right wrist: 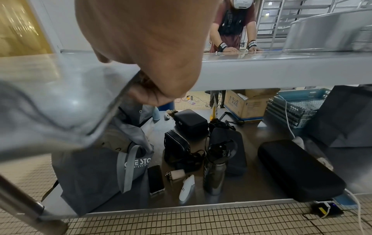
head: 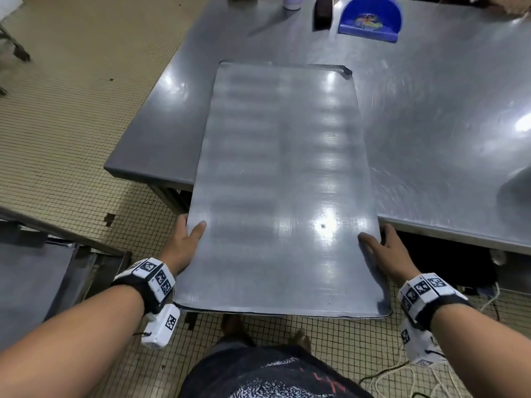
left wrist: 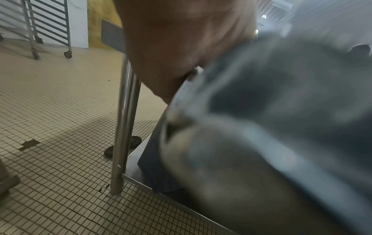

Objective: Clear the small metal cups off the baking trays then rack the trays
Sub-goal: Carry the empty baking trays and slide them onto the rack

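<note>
A large bare metal baking tray (head: 281,182) lies lengthwise, its far part over the steel table (head: 431,124) and its near end sticking out past the table edge. No small cups show on it. My left hand (head: 184,242) grips its left long edge, thumb on top and fingers underneath. My right hand (head: 382,248) grips the right long edge the same way. In the left wrist view the tray (left wrist: 281,111) is a grey blur beside my palm. In the right wrist view my fingers (right wrist: 153,95) curl under the tray's rim (right wrist: 112,114).
A blue plastic scoop (head: 370,18), a dark block (head: 323,12) and a pale cup (head: 292,2) sit at the table's far end. A tray rack (head: 43,271) stands at my left; another wheeled rack (left wrist: 48,27) is farther off. Bags and cases fill the lower shelf (right wrist: 201,205). A person (right wrist: 233,27) leans on the far side.
</note>
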The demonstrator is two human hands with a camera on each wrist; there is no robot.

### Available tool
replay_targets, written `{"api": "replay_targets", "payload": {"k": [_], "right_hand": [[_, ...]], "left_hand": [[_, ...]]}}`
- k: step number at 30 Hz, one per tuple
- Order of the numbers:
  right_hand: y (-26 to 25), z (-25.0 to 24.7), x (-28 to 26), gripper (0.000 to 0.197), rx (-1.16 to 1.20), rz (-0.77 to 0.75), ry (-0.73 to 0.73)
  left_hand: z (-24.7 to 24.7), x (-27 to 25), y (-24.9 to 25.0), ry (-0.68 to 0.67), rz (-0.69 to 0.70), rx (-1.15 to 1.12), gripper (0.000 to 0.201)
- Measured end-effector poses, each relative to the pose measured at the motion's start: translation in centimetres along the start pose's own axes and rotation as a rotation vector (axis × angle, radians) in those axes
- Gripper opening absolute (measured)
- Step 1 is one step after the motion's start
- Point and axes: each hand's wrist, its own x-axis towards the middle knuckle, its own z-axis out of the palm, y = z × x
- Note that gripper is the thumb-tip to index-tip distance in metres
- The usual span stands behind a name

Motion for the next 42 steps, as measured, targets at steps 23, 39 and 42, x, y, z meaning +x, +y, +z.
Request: {"api": "replay_targets", "payload": {"k": [23, 39, 42], "right_hand": [[-0.3, 1.4, -0.4, 0.064, -0.041, 0.003, 0.127], [-3.8, -4.1, 0.6, 0.085, 0.028, -0.081, 0.121], [-3.8, -5.4, 1.4, 0.093, 0.022, -0.132, 0.113]], "left_hand": [[0.2, 0.8, -0.7, 0.073, 0.051, 0.041, 0.050], [-0.6, -1.8, 4.8, 0.161, 0.137, -0.002, 0.049], [-0.1, -2.8, 5.5, 0.178, 0.154, -0.058, 0.045]]}}
